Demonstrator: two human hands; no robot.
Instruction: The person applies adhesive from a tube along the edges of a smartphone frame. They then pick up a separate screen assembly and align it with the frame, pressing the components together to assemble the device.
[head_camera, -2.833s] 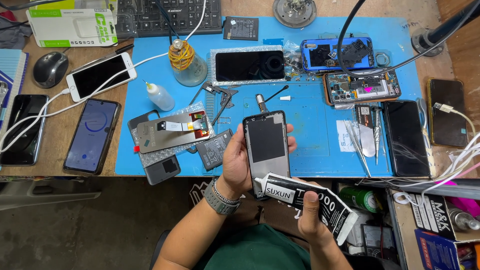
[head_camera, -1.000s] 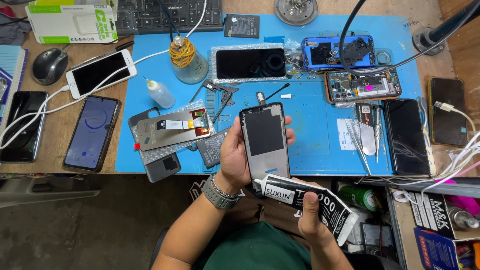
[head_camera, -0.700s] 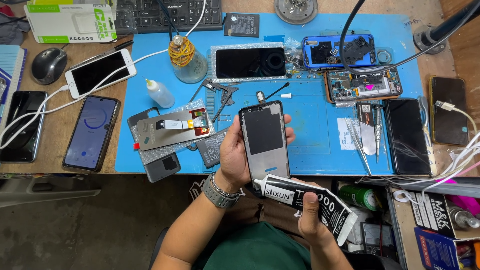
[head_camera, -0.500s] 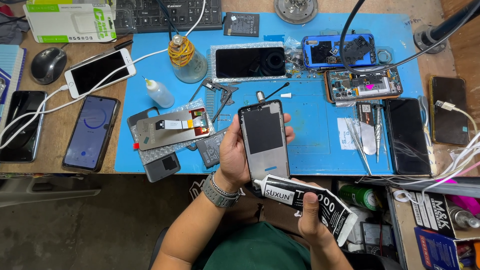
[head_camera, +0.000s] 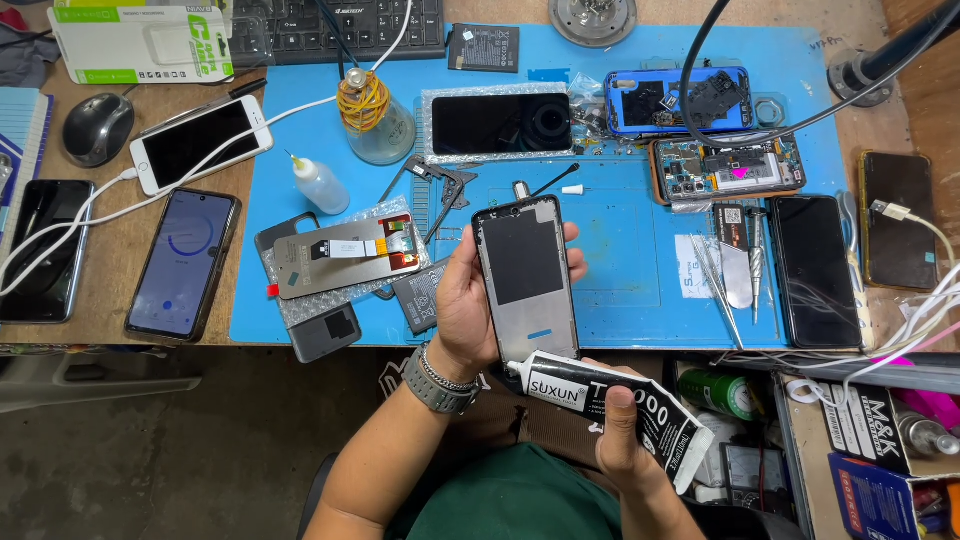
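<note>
Phone frame (head_camera: 527, 280) upright in left hand (head_camera: 470, 305), glue tube (head_camera: 615, 410) in right hand (head_camera: 625, 450)

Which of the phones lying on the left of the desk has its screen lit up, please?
The dark-framed phone beside the blue mat shows a glowing circle on its screen; the white phone and black phone near it are dark.

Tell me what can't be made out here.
- Tube nozzle tip: head view, hidden behind the phone frame bottom.
- Left hand palm: covered by the frame.
- Keyboard: cut off by the top edge.
- Right hand fingers: mostly hidden behind the tube.
</note>
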